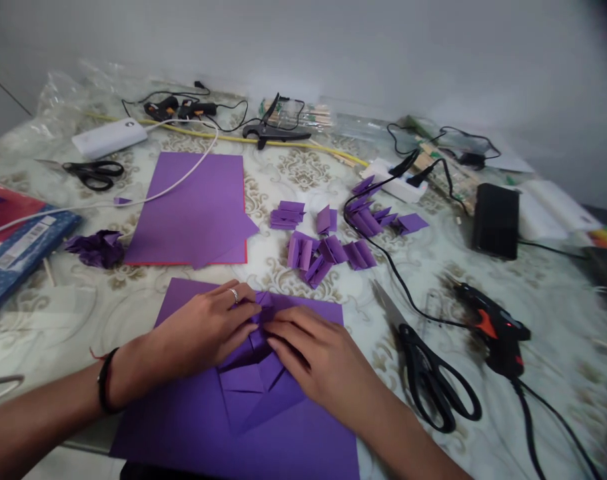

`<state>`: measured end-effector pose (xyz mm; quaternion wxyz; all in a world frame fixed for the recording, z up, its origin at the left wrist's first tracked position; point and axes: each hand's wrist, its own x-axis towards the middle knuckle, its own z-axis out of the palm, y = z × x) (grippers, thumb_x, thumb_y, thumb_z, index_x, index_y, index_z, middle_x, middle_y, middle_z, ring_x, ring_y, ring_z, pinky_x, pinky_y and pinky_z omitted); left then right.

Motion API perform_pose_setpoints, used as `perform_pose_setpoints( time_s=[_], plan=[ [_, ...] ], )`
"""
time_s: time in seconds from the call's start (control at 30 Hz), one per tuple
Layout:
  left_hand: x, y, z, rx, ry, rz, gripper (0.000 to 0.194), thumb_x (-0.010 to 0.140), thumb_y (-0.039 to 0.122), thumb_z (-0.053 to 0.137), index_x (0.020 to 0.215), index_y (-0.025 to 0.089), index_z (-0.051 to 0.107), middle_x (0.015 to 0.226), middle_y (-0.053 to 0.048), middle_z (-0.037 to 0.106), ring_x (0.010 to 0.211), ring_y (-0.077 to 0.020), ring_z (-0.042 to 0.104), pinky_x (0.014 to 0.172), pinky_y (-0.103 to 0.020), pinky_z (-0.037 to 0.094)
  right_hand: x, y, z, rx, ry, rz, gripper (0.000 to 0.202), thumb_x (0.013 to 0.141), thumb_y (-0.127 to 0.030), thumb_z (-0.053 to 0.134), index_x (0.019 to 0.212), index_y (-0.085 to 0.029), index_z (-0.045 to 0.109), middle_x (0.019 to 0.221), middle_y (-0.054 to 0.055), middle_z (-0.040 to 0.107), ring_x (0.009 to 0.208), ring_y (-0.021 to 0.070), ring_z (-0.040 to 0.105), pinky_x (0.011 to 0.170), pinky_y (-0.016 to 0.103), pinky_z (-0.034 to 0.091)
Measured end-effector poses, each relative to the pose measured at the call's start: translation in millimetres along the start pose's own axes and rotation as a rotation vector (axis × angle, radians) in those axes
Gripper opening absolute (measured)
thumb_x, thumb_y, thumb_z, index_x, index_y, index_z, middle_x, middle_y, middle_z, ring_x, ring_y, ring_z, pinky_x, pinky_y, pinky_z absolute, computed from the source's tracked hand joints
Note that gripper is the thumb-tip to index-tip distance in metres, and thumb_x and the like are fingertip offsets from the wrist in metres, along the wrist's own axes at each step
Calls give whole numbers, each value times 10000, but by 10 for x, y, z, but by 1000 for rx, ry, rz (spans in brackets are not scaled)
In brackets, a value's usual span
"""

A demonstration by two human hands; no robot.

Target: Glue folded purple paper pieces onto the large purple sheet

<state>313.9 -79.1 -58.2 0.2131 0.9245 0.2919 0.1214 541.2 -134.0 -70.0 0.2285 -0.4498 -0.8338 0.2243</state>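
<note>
Near the table's front lies a large purple sheet (pixel 183 427). On it is a folded purple paper piece (pixel 243 379) with raised flaps and an opening in its middle. My left hand (pixel 213 327) has its fingers closed on the far left part of that piece; a ring and a dark wristband show. From the right, my right hand (pixel 308 347) pinches the piece's far right edge, its fingertips close to those of my left hand. The fingertips partly hide the folds between them.
Black scissors (pixel 428 373) and a glue gun (pixel 498 327) lie at the right. Beyond the hands are small folded purple papers (pixel 330 250) and a stack of purple sheets (pixel 188 207). A white power strip (pixel 398 180) and cables lie further back; crumpled paper (pixel 96 249) is left.
</note>
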Motion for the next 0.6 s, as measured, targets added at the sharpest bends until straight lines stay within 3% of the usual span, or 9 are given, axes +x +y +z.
perform_pose_setpoints(
  time_s=[0.17,0.37,0.6],
  plan=[
    [-73,-9,-8,50,-33,49,255,1047,119,497,1215,155,687,1218,-134,705,1106,-257,710,992,-410,619,13,44,57,6,64,47,290,1041,-161,546,1310,-141,651,1093,114,728,966,257,725,870,459,651],
    [-150,-78,2,69,-55,186,325,1038,163,519,1347,169,623,1273,-110,730,1182,-274,684,1071,-427,573,-8,71,84,-8,47,35,267,1050,-155,523,1235,-145,715,1066,108,707,926,241,726,850,439,663],
    [-231,-135,-40,20,-130,179,363,1072,157,458,1415,143,577,1376,-110,701,1273,-277,650,1085,-454,553,-34,48,-16,-56,-20,-10,264,1037,-126,525,1167,-78,750,1065,132,718,918,265,727,794,452,672]
  ],
)
